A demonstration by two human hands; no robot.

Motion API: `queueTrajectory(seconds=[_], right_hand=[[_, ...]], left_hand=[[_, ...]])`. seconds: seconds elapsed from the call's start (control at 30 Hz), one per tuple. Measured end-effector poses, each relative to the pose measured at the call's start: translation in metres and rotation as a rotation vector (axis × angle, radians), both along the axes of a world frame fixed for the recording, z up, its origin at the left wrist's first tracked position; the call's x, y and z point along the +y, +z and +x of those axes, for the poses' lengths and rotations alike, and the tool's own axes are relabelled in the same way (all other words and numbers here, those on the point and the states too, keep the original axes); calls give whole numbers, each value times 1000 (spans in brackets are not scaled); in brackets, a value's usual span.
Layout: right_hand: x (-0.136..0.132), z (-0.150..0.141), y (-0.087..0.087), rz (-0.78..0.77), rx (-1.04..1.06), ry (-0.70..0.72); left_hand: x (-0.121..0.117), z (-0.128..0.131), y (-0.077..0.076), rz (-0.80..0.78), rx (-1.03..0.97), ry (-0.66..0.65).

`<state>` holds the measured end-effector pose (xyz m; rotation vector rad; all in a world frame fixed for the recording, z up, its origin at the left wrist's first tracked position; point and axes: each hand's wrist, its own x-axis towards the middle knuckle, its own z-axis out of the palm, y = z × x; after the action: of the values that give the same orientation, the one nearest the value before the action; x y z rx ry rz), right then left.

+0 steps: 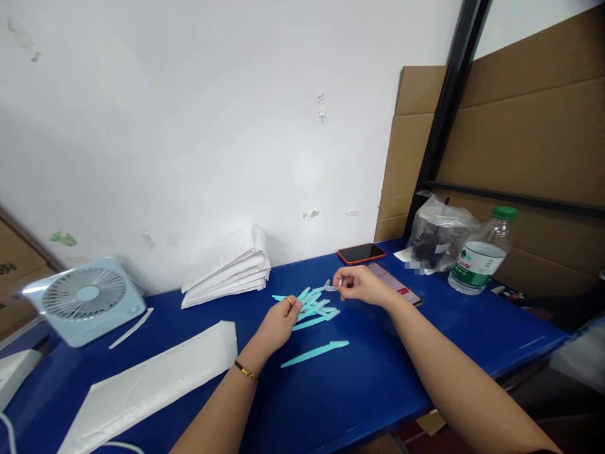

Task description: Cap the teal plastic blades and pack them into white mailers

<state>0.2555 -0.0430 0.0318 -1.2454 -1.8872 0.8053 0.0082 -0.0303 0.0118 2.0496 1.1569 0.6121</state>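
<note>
A loose pile of turquoise eyebrow razors (314, 310) lies on the blue table, and one single razor (314, 354) rests apart in front of it. My left hand (280, 325) is closed at the pile's left side, its thumb and finger pinching a razor among the others; the pile makes its exact outline hard to follow. To the right, my right hand (363, 284) pinches a small translucent blade cover (330, 287) at the pile's far right edge. The fingertips partly hide the cover.
White plastic mailer bags (231, 268) are stacked by the wall, with another mailer (161, 378) in front. A light-blue fan (89, 299) stands left. Two phones, one orange-edged (362, 253) and one lit (394, 284), a bagged cup (437, 236) and a water bottle (477, 258) are right.
</note>
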Motion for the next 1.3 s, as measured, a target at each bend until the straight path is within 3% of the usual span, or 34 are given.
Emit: queueTrajectory(seconds=[0.17, 0.67, 0.87, 1.0, 1.07, 1.2, 1.3], right_hand=[[-4, -12, -3, -12, 76, 86], [-11, -27, 1, 111, -46, 228], [25, 6, -24, 335, -328, -112], [40, 10, -38, 347, -552, -74], [41, 5, -38, 306, -630, -69], [36, -2, -30, 183, -723, -185], [28, 4, -22, 137, -737, -202]], left_hand=[[3, -3, -3, 44, 97, 15], [1, -4, -2, 35, 82, -43], [-8, 0, 4, 191, 206, -78], [-12, 2, 7, 302, 235, -59], [-16, 2, 11, 318, 254, -102], [-27, 4, 15, 221, 343, -335], [-31, 7, 12, 161, 407, -355]])
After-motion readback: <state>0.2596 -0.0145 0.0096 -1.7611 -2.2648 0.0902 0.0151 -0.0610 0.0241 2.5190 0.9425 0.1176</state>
